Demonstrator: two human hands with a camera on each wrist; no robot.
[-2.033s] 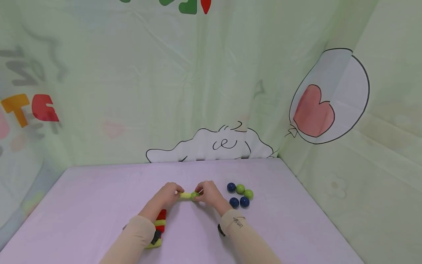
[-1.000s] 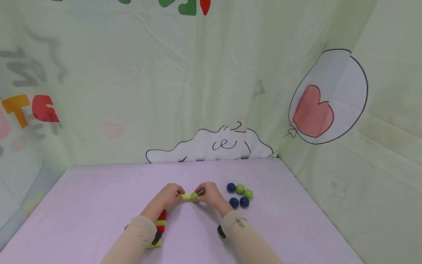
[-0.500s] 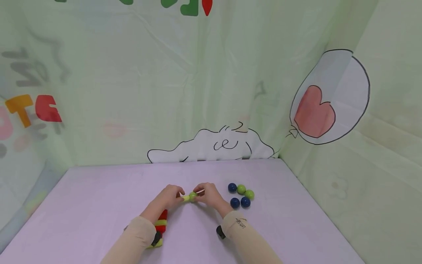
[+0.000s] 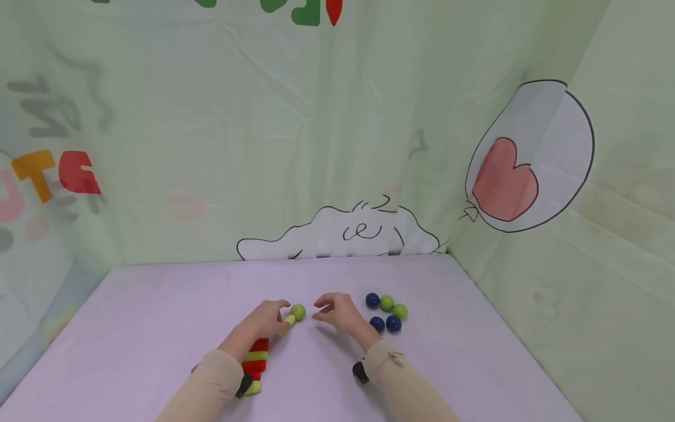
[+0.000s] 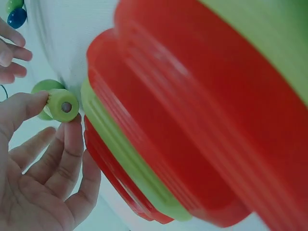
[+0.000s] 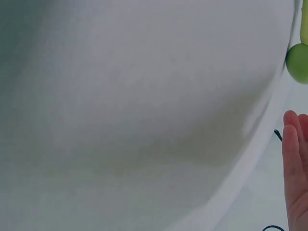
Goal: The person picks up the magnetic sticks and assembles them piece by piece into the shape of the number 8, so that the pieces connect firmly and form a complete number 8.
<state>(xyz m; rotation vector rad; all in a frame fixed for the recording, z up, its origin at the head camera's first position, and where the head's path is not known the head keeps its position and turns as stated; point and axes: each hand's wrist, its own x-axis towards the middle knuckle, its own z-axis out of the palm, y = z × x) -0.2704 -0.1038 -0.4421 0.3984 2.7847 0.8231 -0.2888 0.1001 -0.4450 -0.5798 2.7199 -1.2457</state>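
My left hand (image 4: 265, 319) pinches a yellow-green magnetic rod (image 5: 57, 107) between thumb and fingertip; a round metal dot shows in its near end. At the rod's far end sits a green ball (image 4: 297, 311), touching it. In the head view the rod slants up to the right toward the ball. My right hand (image 4: 343, 313) is just right of the ball, apart from it, fingers loosely bent and holding nothing. Below my left hand lie red and yellow-green rods (image 4: 256, 356) side by side, partly hidden by the wrist; they loom large in the left wrist view.
Right of my right hand rest several loose balls: dark blue balls (image 4: 393, 323) and green balls (image 4: 400, 311). All this lies on a table with a pale lilac cover (image 4: 448, 363). A printed curtain (image 4: 253, 146) stands along the table's back edge.
My right hand has let go of the green ball and drawn back slightly. The left hand has shifted a little left, and the rod with the ball has turned from level to slanted.
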